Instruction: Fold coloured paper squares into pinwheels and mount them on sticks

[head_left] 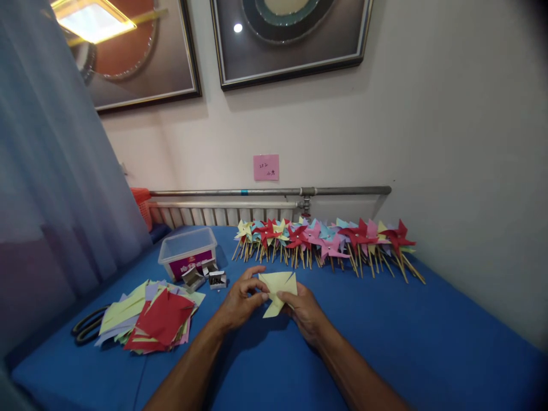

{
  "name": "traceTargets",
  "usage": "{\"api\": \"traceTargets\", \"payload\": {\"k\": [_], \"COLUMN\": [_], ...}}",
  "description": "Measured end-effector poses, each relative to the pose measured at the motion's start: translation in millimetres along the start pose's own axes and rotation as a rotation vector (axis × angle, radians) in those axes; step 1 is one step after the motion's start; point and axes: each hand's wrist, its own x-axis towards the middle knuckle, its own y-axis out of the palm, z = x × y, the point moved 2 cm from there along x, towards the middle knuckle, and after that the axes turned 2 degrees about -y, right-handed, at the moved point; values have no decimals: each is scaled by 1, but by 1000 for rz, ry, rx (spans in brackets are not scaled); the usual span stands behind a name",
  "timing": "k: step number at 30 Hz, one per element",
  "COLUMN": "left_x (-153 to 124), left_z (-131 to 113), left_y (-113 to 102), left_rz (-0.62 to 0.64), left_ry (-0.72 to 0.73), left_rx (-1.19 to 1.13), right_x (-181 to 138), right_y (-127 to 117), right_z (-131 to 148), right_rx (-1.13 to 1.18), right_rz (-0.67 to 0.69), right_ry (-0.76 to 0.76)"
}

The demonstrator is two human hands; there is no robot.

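1. Both hands hold one pale yellow paper [282, 279] just above the blue-covered surface [372, 325], about midway between its left and right edges.
2. The left hand [245, 297] pinches the sheet's left side between thumb and fingertips; which flap it has cannot be made out.
3. The right hand [305, 311] grips the right side, thumb lying on top and the other fingers mostly hidden underneath.
4. A slit shows at the sheet's upper right corner, and one flap juts out at the bottom, towards the near edge of the surface.
5. Finished-looking paper pinwheels [358, 233] on thin sticks lie in a long row along the far edge, reaching to the far right corner; red, pink, yellow, blue and lilac ones show.
6. Towards the left edge lies a loose pile of cut paper [166, 314], red on top, with yellow, lilac, green and pink sheets around and below.
7. Black scissor handles [88, 327] stick out from that pile, on its side nearest the left edge.
8. Near the far left corner stands a clear plastic tub [186, 242] with a purple label [192, 262].
9. Small open cartons [193, 279] sit just beside the tub, on its near side; one holds small dark pieces.
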Motion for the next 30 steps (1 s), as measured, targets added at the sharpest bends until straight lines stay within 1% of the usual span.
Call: {"api": "traceTargets", "payload": {"k": [4, 9, 14, 17, 26, 30], "left_x": [1, 1, 1, 1, 3, 1], "left_z": [1, 4, 7, 8, 13, 11], "left_y": [4, 9, 12, 12, 12, 12], "left_rz": [-28, -68, -145, -171, -186, -188], "left_ry": [-46, -85, -85, -85, -111, -94], "left_rx": [34, 62, 100, 110, 157, 168], "right_x": [3, 3, 2, 3, 0, 0], "right_y": [3, 5, 7, 7, 8, 9], "right_z": [-2, -3, -6, -8, -4, -3], "right_rx": [-82, -175, -157, -148, -149, -177], "right_rz": [-40, -36, -8, 10, 97, 62], "right_ry": [-93, -138, -140, -141, -119, -122]}}
